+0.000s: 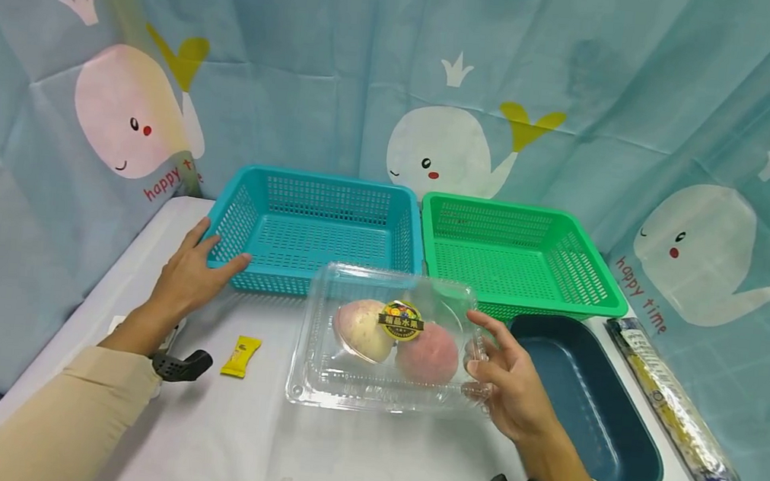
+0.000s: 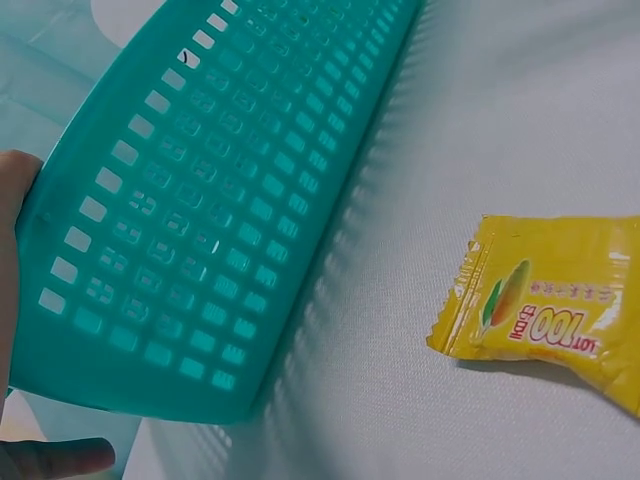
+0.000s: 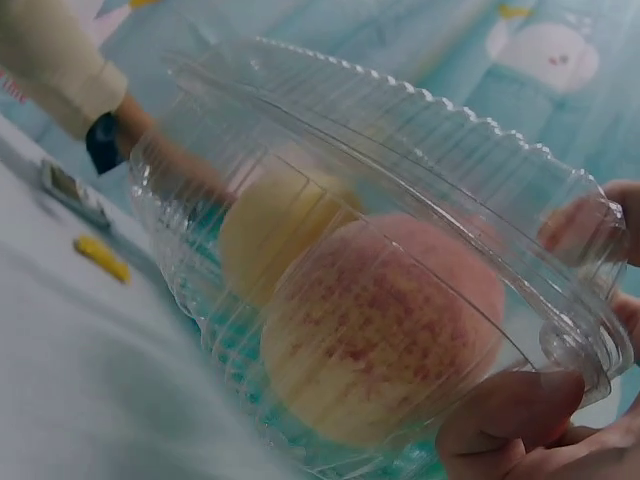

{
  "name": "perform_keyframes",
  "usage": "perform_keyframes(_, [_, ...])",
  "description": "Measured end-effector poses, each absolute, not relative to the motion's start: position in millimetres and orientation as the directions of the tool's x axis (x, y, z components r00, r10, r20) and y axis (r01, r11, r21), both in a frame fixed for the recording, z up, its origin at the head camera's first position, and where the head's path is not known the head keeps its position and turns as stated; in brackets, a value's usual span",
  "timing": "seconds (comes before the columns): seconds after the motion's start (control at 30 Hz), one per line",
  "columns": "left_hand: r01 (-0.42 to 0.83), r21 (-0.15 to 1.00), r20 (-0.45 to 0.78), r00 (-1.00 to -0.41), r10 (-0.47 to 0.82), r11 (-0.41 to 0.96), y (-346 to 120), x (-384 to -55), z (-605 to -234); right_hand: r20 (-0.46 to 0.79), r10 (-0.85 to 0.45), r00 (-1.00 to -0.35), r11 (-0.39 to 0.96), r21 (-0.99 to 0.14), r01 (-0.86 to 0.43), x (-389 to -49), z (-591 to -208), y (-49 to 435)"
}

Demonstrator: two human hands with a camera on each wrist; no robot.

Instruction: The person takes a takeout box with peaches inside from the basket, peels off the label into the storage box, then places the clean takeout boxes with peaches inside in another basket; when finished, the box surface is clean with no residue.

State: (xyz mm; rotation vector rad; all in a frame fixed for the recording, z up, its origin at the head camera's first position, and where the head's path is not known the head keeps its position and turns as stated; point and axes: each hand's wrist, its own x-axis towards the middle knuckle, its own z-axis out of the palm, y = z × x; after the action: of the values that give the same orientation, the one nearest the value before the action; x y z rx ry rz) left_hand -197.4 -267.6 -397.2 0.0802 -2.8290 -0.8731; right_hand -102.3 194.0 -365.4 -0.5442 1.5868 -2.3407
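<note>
My right hand point(image 1: 513, 385) grips the right end of a clear plastic clamshell fruit box point(image 3: 200, 270), with the thumb on the near side. Two peaches sit inside, a pale yellowish one point(image 1: 359, 330) and a pinker one point(image 3: 385, 330). A round fruit label point(image 1: 401, 320) is stuck on the lid. The box is held above the table, in front of the baskets. At the left, my left hand point(image 1: 193, 273) rests with spread fingers on the front left corner of a blue plastic basket point(image 2: 190, 210). A yellow candy packet point(image 2: 550, 300) lies near that hand.
A green basket point(image 1: 516, 310) stands right of the blue one. In front of it is a dark blue tub point(image 1: 591, 396). A long, shiny package point(image 1: 673, 407) lies along the right table edge. A small device point(image 3: 75, 193) lies partly under my left forearm.
</note>
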Motion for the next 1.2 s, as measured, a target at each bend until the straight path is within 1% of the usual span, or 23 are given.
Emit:
perform_keyframes(0.2, [-0.003,0.565,0.156,-0.982,-0.11,0.825,-267,-198,-396,0.181,-0.398,-0.899,-0.371,-0.928,-0.023,-100,-391,198])
perform_keyframes(0.4, [0.005,0.566,0.166,-0.98,-0.109,0.824,-267,-198,-394,0.185,-0.427,-0.885,-0.371,-0.929,-0.015,-99,-409,199])
perform_keyframes(0.63, [-0.002,0.572,0.147,-0.984,-0.105,0.821,-268,-198,-392,0.131,-0.392,-0.911,-0.293,-0.956,-0.011,-96,-422,199])
perform_keyframes(0.8, [0.001,0.575,0.141,-0.985,-0.098,0.818,-269,-196,-385,0.134,-0.372,-0.919,-0.271,-0.962,-0.03,-95,-429,199])
perform_keyframes(0.9, [0.012,0.589,0.172,-0.979,-0.111,0.808,-268,-190,-374,0.138,-0.374,-0.917,-0.255,-0.966,-0.042,-94,-432,200])
perform_keyframes(1.03, [0.054,0.612,0.259,-0.957,-0.135,0.789,-258,-177,-355,0.15,-0.372,-0.916,-0.236,-0.97,-0.062,-94,-433,201])
perform_keyframes(1.2, [0.18,0.648,0.376,-0.921,-0.104,0.74,-237,-156,-341,0.164,-0.363,-0.917,-0.209,-0.974,-0.092,-95,-433,204])
